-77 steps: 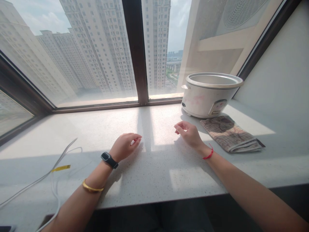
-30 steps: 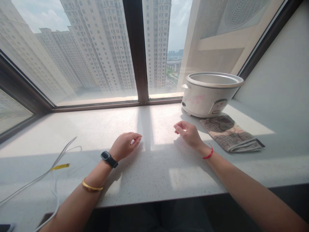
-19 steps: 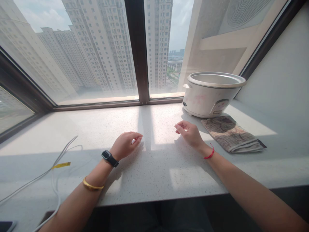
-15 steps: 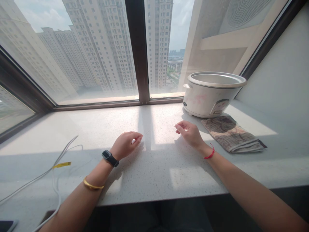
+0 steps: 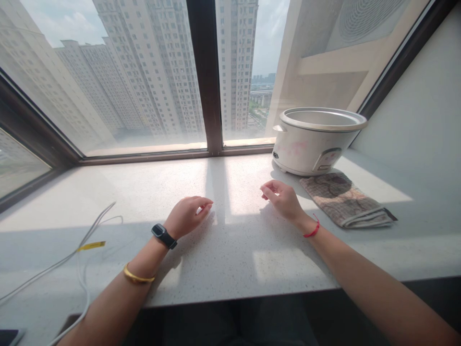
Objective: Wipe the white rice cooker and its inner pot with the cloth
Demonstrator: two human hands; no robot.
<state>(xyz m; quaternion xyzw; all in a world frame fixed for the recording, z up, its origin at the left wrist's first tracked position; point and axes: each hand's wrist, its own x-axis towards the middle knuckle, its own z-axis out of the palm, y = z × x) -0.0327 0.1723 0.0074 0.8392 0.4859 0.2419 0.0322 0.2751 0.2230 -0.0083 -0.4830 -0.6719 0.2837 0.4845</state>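
Observation:
My left hand (image 5: 189,215) rests on the white speckled sill, palm inward. Its fingers curl loosely and the thumb tip comes round to meet them, with a small gap inside and nothing held. A black watch (image 5: 164,236) and a gold bangle (image 5: 138,276) circle that arm. My right hand (image 5: 283,198) is curled the same way, thumb against the fingers, and looks bare of any object. It wears a red string bracelet (image 5: 312,228). Nearest to it stand a white rice cooker (image 5: 306,150) without a lid and a folded patterned cloth (image 5: 345,199).
White cables (image 5: 86,283) with a yellow tag (image 5: 91,245) lie at the left of the sill (image 5: 234,269). A dark flat device (image 5: 10,336) shows at the lower left corner. Brown-framed windows (image 5: 209,96) border the back, and a white wall (image 5: 425,120) rises at the right.

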